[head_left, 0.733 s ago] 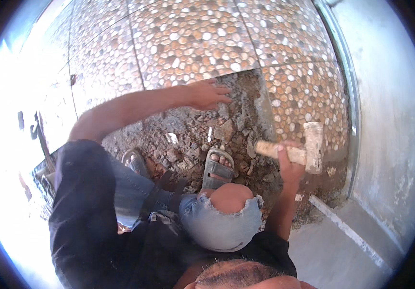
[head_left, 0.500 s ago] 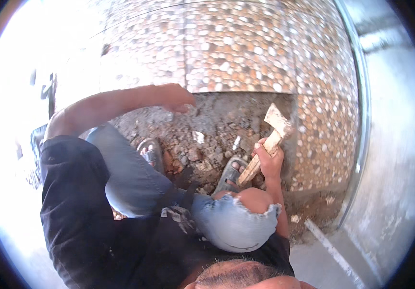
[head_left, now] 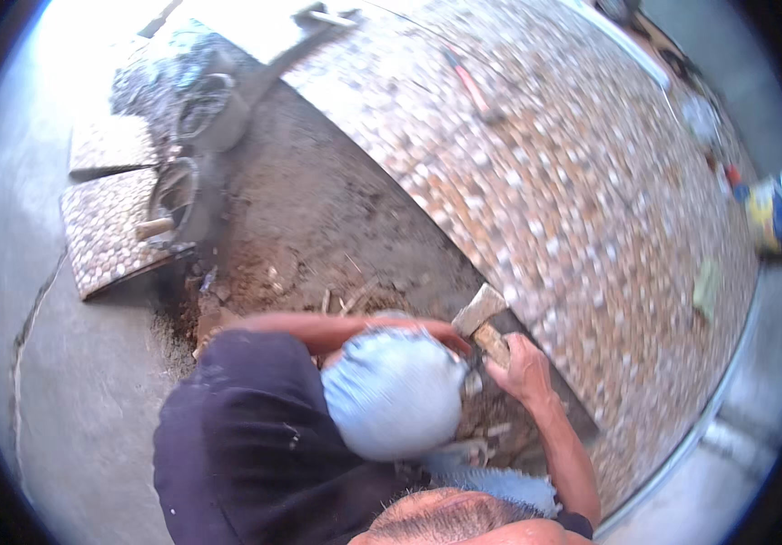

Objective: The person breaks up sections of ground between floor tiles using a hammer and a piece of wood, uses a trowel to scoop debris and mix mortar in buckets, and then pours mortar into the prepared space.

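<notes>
My right hand point(head_left: 523, 365) is closed round the wooden handle of a hatchet point(head_left: 479, 311), close below its pale, dirt-caked head. The hatchet is over the edge between the pebbled tiles and the bare dirt strip. Beside the hatchet head is my left hand point(head_left: 445, 334), its forearm reaching across beyond my raised knee point(head_left: 395, 391) in torn jeans. The left fingers are blurred and partly hidden, so their grip does not show. Small rubble and a few wood splinters lie in the dirt point(head_left: 309, 213) beyond my knee.
Two buckets point(head_left: 217, 113) stand at the far left, near loose pebbled tiles point(head_left: 109, 232) and a grey heap point(head_left: 164, 77). A red-handled hammer point(head_left: 473, 86) lies on the laid tiles point(head_left: 582, 209). On the right are a green piece point(head_left: 705, 289) and a yellow-and-blue pail point(head_left: 768, 213).
The view has swung left, bringing the buckets and loose tiles into sight. My left hand has come down from its outstretched position to beside the hatchet head; my right hand still holds the hatchet.
</notes>
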The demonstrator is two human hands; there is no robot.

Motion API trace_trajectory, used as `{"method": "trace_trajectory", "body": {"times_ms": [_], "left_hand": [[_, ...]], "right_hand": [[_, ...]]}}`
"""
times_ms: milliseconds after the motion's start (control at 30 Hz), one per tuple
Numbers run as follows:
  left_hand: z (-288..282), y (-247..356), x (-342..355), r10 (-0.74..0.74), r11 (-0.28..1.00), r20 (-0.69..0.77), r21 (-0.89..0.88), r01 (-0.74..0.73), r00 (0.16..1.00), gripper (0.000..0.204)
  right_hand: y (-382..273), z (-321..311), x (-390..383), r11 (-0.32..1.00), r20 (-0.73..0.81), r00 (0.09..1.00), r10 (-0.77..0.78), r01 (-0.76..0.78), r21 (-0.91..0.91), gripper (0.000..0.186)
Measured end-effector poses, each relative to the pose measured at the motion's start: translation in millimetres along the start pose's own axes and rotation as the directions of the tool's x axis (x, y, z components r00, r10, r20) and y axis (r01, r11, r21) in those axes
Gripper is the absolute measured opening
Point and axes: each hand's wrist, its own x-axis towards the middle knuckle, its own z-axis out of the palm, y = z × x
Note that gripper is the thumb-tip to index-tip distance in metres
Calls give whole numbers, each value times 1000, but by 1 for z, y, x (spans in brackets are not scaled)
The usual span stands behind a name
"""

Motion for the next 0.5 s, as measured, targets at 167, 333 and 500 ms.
{"method": "trace_trajectory", "body": {"times_ms": [167, 333, 500], "left_hand": [[-5, -4, 2, 199, 578, -539, -609, -542, 818, 59], [-95, -23, -50, 23, 496, -927, -315, -809, 375, 28], [-168, -56, -169, -73, 920, -997, -62, -387, -15, 21]], "right_hand": [[-61, 8, 106, 966, 165, 954, -250, 236, 102, 48], [-115, 38, 152, 853, 199, 832, -518, 483, 200, 59], [-66, 23, 142, 934, 380, 853, -358, 321, 159, 46]]}}
